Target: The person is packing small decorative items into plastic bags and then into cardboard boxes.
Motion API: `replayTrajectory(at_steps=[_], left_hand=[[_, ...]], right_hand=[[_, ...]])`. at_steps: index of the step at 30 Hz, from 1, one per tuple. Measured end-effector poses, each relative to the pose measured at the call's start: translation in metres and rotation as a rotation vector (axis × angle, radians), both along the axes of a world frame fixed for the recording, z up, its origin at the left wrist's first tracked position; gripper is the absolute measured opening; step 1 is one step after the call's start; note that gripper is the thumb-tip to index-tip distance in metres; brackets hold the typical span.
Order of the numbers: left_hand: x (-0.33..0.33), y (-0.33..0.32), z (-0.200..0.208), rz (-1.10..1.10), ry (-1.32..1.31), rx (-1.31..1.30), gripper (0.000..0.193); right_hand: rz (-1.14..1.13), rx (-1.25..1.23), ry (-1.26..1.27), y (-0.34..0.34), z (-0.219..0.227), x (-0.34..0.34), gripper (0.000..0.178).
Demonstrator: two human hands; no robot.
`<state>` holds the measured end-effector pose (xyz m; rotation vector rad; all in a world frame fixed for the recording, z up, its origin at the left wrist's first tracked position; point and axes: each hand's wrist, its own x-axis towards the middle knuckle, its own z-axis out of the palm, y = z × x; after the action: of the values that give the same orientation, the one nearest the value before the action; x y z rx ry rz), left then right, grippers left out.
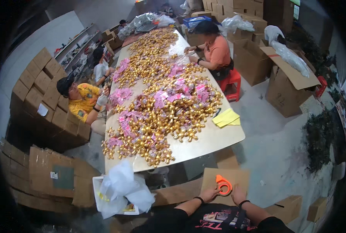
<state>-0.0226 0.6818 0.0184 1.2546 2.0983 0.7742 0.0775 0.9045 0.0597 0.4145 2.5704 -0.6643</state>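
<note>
In front of me, below the table's near edge, is a flat-topped brown cardboard box (pixel 208 179). An orange tape dispenser (pixel 228 188) with a round body rests over it. My left hand (pixel 209 194) has its fingers closed at the dispenser's left side. On the other side of the dispenser, my right hand (pixel 239 194) lies against the cardboard with fingers stretched out, apart from the dispenser. Both wrists wear dark bands.
A long table (pixel 204 145) bears a heap of gold bulb-shaped pieces (pixel 157 116), pink cards (pixel 120 95) and a yellow sheet (pixel 226 118). A white bin (pixel 98 194) with plastic bags stands left. People sit along both sides. Cartons (pixel 285 93) stand on the right.
</note>
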Motion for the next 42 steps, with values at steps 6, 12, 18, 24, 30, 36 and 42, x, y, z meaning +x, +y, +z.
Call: replayTrajectory(at_steps=[6,12,18,24,30,36,42], left_hand=[[0.011,0.001,-0.007,-0.008,0.273,0.184,0.047],[0.015,0.001,-0.02,0.029,0.256,0.131,0.055],[0.033,-0.013,-0.023,0.016,0.293,-0.014,0.06],[0.038,0.004,0.018,0.216,0.268,-0.536,0.088],[0.022,0.004,0.013,0.215,0.217,-0.62,0.091],[0.011,0.017,0.021,0.187,0.167,-0.609,0.091],[0.031,-0.011,0.003,0.624,-0.012,0.141,0.031]], right_hand=[[-0.481,-0.833,0.163,0.064,-0.085,0.037,0.055],[-0.153,-0.342,-0.077,0.022,0.005,-0.052,0.057],[0.05,-0.127,-0.066,0.01,-0.022,-0.067,0.046],[-0.191,-0.3,-0.038,0.03,-0.032,-0.041,0.033],[-0.076,-0.549,0.26,0.02,0.052,-0.052,0.058],[0.303,-0.395,0.23,0.037,0.009,-0.021,0.067],[0.402,-0.383,0.175,0.016,0.006,-0.009,0.074]])
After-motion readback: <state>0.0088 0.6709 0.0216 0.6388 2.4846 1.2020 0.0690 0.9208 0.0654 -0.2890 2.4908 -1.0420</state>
